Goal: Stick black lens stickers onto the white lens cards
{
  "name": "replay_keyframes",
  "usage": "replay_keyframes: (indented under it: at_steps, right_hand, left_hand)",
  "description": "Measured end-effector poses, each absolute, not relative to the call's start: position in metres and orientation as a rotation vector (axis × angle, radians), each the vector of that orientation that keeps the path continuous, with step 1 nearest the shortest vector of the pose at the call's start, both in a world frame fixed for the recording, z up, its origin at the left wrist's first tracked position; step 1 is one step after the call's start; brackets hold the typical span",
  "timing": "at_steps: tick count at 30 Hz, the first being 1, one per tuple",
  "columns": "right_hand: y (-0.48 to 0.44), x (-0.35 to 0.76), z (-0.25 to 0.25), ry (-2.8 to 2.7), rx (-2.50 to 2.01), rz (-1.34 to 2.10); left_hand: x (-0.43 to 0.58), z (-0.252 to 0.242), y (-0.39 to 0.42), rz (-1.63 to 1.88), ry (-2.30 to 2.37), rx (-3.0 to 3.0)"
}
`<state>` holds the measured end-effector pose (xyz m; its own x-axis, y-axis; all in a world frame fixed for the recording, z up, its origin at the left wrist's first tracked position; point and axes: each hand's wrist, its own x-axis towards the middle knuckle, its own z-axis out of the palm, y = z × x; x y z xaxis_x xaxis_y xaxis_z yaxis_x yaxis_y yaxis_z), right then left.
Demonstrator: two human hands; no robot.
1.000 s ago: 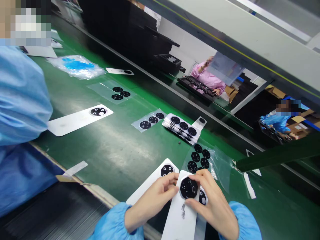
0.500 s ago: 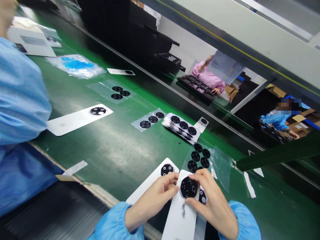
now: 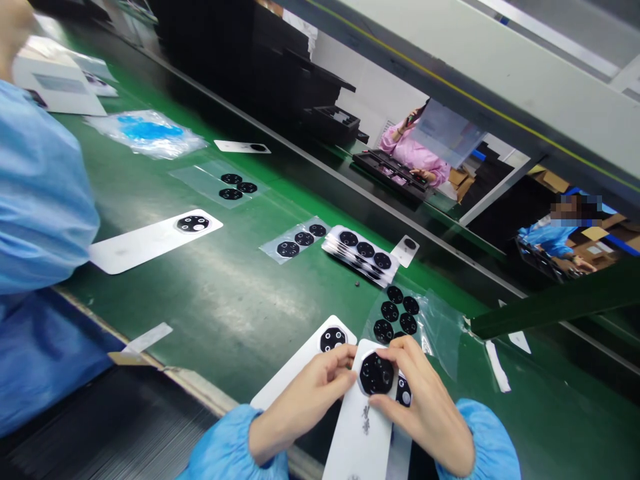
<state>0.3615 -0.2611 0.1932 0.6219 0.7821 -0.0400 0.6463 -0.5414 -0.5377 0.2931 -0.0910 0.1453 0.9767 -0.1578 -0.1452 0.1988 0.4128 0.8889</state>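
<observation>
A white phone back cover stands tilted in front of me, with dark lettering down its middle. On its upper end sits a black camera lens cover, roughly round with small holes. My left hand grips the white cover's left edge between thumb and fingers. With thumb and forefinger, my right hand pinches the lens cover from its right side. Behind this, partly hidden by my right hand, is another panel with a camera cutout. A further white back cover lies behind my left hand.
Beyond my hands, a clear sheet carries several black lens covers. A stack of lens cover sheets lies farther back, beside a smaller sheet. At left, a co-worker's blue sleeve reaches over another back cover. A green post slants at right.
Both hands keep almost the same hold on the back cover and lens cover. The view has shifted very slightly. In the background, the person in pink has lowered the raised hand a little.
</observation>
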Motion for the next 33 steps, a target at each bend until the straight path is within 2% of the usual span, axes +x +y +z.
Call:
replay_keyframes:
  at_steps: [33]
  right_hand:
    - [-0.237, 0.353, 0.203, -1.150, -2.669, 0.200]
  left_hand:
    - [0.287, 0.139, -0.103, -0.122, 0.232, 1.155]
